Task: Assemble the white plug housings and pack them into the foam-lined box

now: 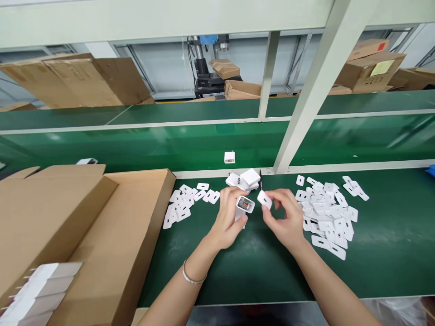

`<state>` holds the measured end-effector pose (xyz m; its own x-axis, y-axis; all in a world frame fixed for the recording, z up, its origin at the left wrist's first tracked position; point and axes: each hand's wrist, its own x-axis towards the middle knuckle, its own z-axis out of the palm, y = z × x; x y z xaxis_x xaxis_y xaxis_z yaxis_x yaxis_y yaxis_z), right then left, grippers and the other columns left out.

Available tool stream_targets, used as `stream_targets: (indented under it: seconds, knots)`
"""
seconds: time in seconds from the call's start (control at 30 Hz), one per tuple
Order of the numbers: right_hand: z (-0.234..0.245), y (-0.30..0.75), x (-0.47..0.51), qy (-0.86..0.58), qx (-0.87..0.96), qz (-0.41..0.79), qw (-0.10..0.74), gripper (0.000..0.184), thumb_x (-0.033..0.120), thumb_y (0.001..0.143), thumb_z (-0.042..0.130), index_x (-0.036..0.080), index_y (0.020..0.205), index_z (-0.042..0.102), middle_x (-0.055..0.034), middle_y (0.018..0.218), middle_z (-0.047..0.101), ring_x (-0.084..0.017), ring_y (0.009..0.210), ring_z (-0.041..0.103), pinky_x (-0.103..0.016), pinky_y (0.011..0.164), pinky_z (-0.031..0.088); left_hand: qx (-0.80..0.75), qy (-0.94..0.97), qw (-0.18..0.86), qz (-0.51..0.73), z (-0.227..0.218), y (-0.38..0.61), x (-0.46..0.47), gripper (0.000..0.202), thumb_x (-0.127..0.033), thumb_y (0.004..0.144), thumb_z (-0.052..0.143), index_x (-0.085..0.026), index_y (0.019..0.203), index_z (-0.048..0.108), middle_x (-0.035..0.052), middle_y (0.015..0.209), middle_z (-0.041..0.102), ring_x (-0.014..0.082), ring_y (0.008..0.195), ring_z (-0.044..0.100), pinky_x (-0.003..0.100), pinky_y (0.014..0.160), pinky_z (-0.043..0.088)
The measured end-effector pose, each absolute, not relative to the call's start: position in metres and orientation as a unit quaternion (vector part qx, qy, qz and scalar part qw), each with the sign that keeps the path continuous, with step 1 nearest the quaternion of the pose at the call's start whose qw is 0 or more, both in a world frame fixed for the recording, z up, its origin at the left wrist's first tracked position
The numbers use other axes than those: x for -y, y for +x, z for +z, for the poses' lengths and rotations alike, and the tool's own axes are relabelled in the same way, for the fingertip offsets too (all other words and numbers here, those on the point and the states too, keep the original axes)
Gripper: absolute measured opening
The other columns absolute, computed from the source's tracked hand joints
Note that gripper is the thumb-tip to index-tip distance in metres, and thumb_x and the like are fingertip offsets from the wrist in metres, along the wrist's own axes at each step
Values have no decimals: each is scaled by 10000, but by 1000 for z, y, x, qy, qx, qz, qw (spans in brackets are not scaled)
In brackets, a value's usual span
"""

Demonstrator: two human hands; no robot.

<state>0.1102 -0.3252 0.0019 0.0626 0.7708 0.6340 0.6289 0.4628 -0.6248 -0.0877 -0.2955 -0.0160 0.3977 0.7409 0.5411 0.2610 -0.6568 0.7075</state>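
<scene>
My left hand [227, 220] is closed around a white charger housing [245, 204], whose open end faces me and shows orange and metal parts inside. Between the fingertips of my right hand [285, 216] is a small white end cap [264, 199] with a dark slot, held just right of the housing and apart from it. Behind my hands lies a small heap of white charger housings [249, 177]. Loose white caps form a large pile [328, 213] to the right of my right hand, and a smaller pile [180, 203] lies left of my left hand.
An open cardboard box [142, 235] stands on the left, with white chargers with prongs [44, 292] in its near corner. A single white housing [229, 157] sits at the back ledge. A slanted metal post [306, 95] rises behind the green table [258, 271]. Cardboard boxes [372, 70] occupy the shelf beyond.
</scene>
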Motion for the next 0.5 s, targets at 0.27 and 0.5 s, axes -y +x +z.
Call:
stream_targets:
  seconds: [0.27,0.5]
  knots:
    - [-13,94,334,-430,733,63,523,271,234,998,666,270,1259,731,-84,1006,678,-225,902,694,-394,761,616,-340,780,278,445,-21,-78,304,354,-435,1112,263,-288,1359,471,120,1277,492,286,1237,482,495,1091,446]
    - [-13,93,334,-429,725,52,536,317,216,1000,662,291,1301,728,-78,994,645,-216,855,668,-396,731,614,-344,781,229,467,-20,-74,306,261,-352,1115,323,-268,1302,484,112,1222,506,266,1179,497,460,1034,474]
